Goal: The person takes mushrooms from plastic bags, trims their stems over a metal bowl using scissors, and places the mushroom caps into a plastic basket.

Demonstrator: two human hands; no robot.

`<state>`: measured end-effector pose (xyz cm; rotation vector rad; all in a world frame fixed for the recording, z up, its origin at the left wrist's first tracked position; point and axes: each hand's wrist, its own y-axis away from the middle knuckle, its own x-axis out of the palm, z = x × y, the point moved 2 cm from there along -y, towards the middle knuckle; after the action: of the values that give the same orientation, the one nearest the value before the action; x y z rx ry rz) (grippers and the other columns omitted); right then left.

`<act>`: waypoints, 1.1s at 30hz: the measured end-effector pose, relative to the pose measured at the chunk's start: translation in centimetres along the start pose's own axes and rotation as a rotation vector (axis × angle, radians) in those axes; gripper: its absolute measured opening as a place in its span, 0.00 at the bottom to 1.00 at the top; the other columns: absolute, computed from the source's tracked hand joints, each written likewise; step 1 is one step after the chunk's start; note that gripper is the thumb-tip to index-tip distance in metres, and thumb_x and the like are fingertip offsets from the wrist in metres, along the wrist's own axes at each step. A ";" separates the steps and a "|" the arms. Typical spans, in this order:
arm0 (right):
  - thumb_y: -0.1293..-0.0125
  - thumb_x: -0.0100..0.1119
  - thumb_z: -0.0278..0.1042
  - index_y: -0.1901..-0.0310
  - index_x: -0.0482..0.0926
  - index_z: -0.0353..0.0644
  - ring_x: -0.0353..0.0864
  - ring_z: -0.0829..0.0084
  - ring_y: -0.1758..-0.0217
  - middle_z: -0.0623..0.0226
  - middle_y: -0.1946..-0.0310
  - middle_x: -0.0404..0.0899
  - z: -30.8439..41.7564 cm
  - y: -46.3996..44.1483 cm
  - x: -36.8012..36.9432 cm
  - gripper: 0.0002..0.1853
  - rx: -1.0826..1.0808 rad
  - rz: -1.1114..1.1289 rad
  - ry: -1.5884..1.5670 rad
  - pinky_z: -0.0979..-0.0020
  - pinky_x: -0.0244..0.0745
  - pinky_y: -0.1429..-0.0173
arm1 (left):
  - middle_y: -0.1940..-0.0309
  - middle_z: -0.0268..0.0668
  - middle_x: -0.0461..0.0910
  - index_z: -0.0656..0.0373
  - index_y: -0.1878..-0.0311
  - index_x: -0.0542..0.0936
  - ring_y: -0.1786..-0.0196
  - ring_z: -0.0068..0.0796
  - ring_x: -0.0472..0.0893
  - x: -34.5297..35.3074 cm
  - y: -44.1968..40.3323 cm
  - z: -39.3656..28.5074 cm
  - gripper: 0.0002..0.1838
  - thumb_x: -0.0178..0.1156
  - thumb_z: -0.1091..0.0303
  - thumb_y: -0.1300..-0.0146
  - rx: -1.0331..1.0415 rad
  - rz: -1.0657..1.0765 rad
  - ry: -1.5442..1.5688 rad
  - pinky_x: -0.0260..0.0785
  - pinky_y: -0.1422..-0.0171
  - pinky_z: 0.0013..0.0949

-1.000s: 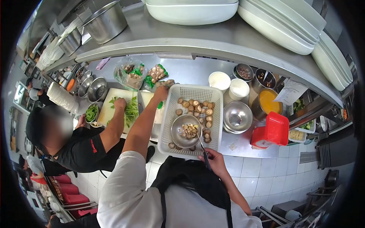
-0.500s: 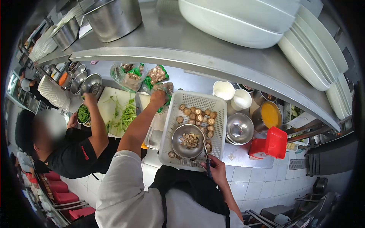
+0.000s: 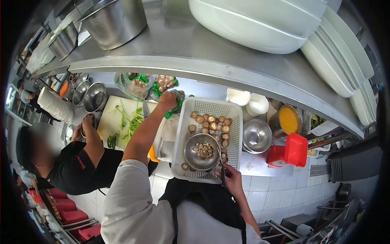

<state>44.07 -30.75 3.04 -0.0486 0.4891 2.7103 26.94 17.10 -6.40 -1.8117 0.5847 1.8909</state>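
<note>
My left hand [image 3: 168, 100] reaches across the counter, closed on a clear plastic bag with green parts [image 3: 177, 106]. My right hand [image 3: 232, 177] grips scissors [image 3: 222, 167] at the near right edge of a white perforated basket [image 3: 236, 122], with the blades pointing up over its inside. Brown-capped mushrooms [image 3: 211, 124] lie in that basket. Also in it sits a steel bowl [image 3: 196, 164] with chopped mushroom pieces [image 3: 203, 150]. Just beyond my left hand are a bag of mushrooms [image 3: 164, 83] and another clear bag [image 3: 134, 86].
At my left, a co-worker in black [image 3: 91, 162] handles a bowl beside a cutting board [image 3: 106, 124] with green stems [image 3: 134, 122]. Steel bowls [image 3: 257, 136], a red container [image 3: 295, 150] and a pot of orange liquid [image 3: 288, 122] stand right. A steel shelf [image 3: 174, 61] overhangs the counter.
My left hand has shifted slightly away from me at the bag. The co-worker's hand has left the steel bowl and come nearer their body. My right hand stays with the scissors.
</note>
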 end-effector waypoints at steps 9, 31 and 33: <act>0.36 0.77 0.31 0.41 0.82 0.34 0.66 0.89 0.72 0.84 0.75 0.74 -0.8 0.6 -0.4 0.24 -0.025 0.017 0.041 0.80 0.62 0.67 | 0.64 0.44 0.87 0.56 0.67 0.89 0.57 0.43 0.88 0.0 2.1 -0.8 0.06 0.64 0.69 0.43 -0.111 -0.231 -0.047 0.80 0.52 0.44; 0.39 0.80 0.38 0.44 0.83 0.33 0.66 0.88 0.71 0.82 0.75 0.73 -1.1 1.4 -0.8 0.26 -0.004 0.009 0.018 0.80 0.64 0.66 | 0.67 0.48 0.87 0.64 0.66 0.85 0.62 0.49 0.87 -5.0 3.5 1.1 0.11 0.65 0.64 0.42 0.022 -0.144 0.388 0.81 0.56 0.44; 0.39 0.80 0.38 0.44 0.83 0.33 0.66 0.88 0.71 0.82 0.75 0.74 -1.2 1.4 -0.9 0.25 -0.015 0.019 0.014 0.79 0.65 0.66 | 0.65 0.45 0.89 0.66 0.64 0.84 0.60 0.44 0.89 -8.6 5.9 -0.4 0.10 0.68 0.68 0.43 -0.043 -0.101 0.534 0.82 0.53 0.39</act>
<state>44.33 -32.75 2.45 -0.0673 0.4760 2.7336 24.04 11.88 2.14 -2.3405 0.6128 1.3558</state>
